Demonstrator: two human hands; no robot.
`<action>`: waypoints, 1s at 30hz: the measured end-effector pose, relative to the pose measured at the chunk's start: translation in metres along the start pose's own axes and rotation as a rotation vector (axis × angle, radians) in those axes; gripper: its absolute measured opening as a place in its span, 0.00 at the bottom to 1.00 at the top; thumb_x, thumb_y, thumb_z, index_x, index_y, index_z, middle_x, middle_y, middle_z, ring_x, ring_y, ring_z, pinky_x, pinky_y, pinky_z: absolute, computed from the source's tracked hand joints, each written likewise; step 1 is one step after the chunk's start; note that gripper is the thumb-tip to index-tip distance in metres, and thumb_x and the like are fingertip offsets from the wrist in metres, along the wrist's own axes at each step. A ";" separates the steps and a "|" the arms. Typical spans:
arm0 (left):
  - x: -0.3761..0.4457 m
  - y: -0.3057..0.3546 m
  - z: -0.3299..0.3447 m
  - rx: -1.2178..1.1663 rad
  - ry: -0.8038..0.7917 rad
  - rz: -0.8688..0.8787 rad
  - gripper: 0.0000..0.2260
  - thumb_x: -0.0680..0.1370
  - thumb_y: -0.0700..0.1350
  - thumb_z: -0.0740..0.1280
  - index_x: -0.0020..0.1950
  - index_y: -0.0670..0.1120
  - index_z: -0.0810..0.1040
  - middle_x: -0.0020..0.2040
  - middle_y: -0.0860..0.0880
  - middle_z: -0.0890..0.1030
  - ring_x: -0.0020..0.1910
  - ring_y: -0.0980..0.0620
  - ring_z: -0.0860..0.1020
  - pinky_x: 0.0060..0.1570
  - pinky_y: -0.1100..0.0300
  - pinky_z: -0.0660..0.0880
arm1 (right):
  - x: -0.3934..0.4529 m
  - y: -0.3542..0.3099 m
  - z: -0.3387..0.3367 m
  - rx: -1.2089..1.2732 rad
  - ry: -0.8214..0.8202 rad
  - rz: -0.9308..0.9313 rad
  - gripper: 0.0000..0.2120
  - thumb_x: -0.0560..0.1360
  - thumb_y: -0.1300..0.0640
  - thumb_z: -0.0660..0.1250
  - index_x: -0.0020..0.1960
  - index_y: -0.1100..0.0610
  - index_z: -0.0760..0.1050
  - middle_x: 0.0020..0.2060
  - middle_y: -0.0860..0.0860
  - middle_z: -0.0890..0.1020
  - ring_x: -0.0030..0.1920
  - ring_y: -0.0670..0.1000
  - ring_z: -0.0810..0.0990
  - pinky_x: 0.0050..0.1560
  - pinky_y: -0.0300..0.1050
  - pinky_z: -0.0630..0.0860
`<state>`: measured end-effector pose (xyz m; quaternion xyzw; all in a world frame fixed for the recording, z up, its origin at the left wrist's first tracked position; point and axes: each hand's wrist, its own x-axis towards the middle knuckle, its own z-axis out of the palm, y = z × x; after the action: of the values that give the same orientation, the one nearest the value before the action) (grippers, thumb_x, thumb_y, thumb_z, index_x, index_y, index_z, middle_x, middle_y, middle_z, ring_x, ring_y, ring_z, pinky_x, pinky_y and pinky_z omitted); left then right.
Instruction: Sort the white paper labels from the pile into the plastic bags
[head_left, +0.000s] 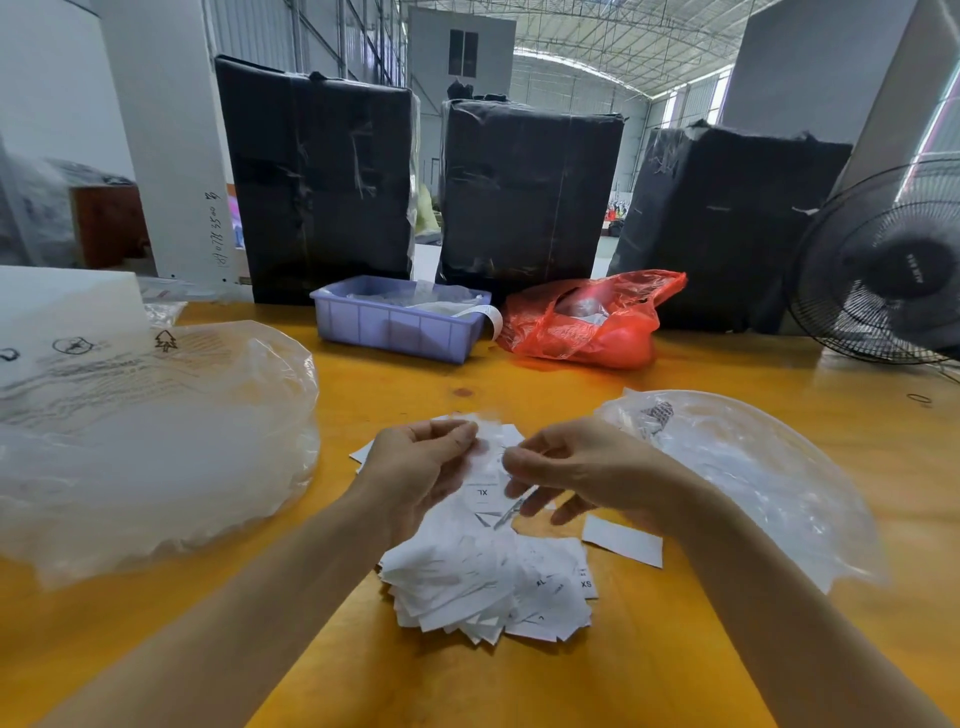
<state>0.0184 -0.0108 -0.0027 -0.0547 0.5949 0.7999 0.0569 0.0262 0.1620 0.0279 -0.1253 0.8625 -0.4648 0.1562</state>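
A pile of white paper labels (493, 587) with size marks such as XL and XS lies on the yellow table (519, 389), just in front of me. Above the pile my left hand (415, 467) pinches a small stack of labels (488, 467). My right hand (576, 467) touches the same stack from the right with its fingertips closed on a label. A clear plastic bag (753, 467) lies to the right of my hands. A larger clear plastic bag (156, 441) lies to the left. One loose label (623, 540) rests under my right wrist.
A lilac plastic bin (395, 327) and a red plastic bag (587, 322) stand farther back on the table. Behind them are three black-wrapped bales (524, 192). A black fan (883, 270) stands at the right edge. A white block (67, 296) sits at the far left.
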 end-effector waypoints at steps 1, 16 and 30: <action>0.000 -0.001 0.001 -0.038 -0.003 0.010 0.01 0.75 0.37 0.68 0.45 0.42 0.77 0.31 0.49 0.83 0.28 0.57 0.78 0.30 0.66 0.74 | 0.000 -0.002 0.007 0.048 -0.045 0.019 0.31 0.56 0.32 0.69 0.49 0.54 0.79 0.43 0.49 0.85 0.43 0.47 0.84 0.38 0.38 0.78; 0.002 0.004 -0.009 0.594 -0.252 0.265 0.29 0.63 0.42 0.80 0.61 0.51 0.72 0.48 0.51 0.82 0.47 0.54 0.82 0.39 0.64 0.78 | 0.010 0.003 0.026 -0.192 0.442 -0.344 0.05 0.73 0.66 0.68 0.42 0.58 0.80 0.35 0.55 0.83 0.36 0.54 0.81 0.39 0.49 0.78; 0.023 -0.004 -0.026 0.360 0.103 0.254 0.06 0.70 0.44 0.74 0.40 0.42 0.81 0.32 0.50 0.83 0.33 0.54 0.80 0.41 0.62 0.78 | 0.044 0.051 0.053 -0.378 0.520 -0.159 0.13 0.77 0.50 0.65 0.50 0.60 0.77 0.36 0.47 0.77 0.39 0.47 0.74 0.40 0.40 0.67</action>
<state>-0.0028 -0.0339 -0.0173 -0.0092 0.7324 0.6776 -0.0659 0.0027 0.1330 -0.0491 -0.0963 0.9319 -0.3238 -0.1318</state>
